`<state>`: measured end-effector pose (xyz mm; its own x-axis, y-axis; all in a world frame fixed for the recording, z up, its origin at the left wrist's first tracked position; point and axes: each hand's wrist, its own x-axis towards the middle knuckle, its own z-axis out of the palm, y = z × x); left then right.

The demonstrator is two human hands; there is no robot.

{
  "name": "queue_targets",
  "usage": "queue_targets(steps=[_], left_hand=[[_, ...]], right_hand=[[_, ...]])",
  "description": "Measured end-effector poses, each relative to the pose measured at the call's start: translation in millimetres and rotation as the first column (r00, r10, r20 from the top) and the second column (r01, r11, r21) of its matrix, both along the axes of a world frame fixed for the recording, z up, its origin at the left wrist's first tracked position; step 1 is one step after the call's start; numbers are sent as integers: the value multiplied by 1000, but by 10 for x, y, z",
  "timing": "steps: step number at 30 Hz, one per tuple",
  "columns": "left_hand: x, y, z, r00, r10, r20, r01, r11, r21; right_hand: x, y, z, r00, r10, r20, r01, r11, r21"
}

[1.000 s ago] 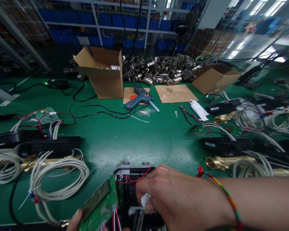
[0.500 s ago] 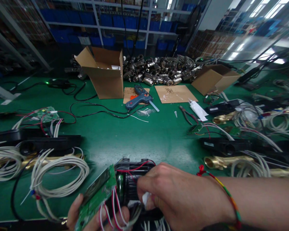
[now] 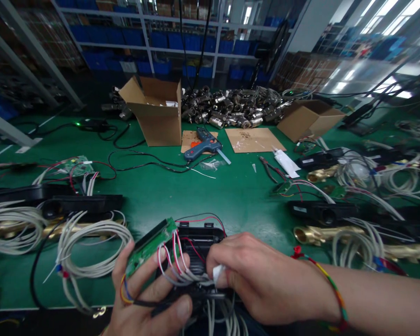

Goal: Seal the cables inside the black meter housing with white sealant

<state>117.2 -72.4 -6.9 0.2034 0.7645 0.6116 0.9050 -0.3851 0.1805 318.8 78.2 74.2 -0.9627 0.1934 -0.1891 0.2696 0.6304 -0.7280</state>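
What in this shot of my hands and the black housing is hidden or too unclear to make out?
- Head view: the small white piece is mostly covered by right hand fingers.
- The black housing has its near end hidden under the wires and both hands.
- The left hand wrist is cut off by the bottom edge.
- The green circuit board markings are too small.

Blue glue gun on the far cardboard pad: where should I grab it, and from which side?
Probably the handle of the glue gun, its lower left end, nearest you and angled toward the open green mat. Come from the front left; the nozzle points away to the upper left.
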Motion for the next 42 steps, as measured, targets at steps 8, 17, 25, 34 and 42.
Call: queue_targets(steps=[8, 17, 25, 34, 42], left_hand=[[31, 230, 200, 994, -56, 99, 51, 997, 59], [-74, 344, 330, 985, -170, -38, 165, 981, -101], [-103, 363, 227, 980, -193, -44, 186, 973, -135], [-110, 373, 174, 984, -179, -24, 173, 972, -157], [-90, 365, 107, 984, -176, 27, 178, 969, -168]], right_hand=[[49, -30, -1, 997, -76, -19, 76, 997, 12], [79, -60, -40, 990, -134, -52, 135, 991, 11], [58, -72, -77, 988, -137, -66, 138, 990, 5], [58, -79, -102, 986, -112, -123, 113, 994, 7], [45, -66, -64, 993, -43, -110, 43, 999, 4]])
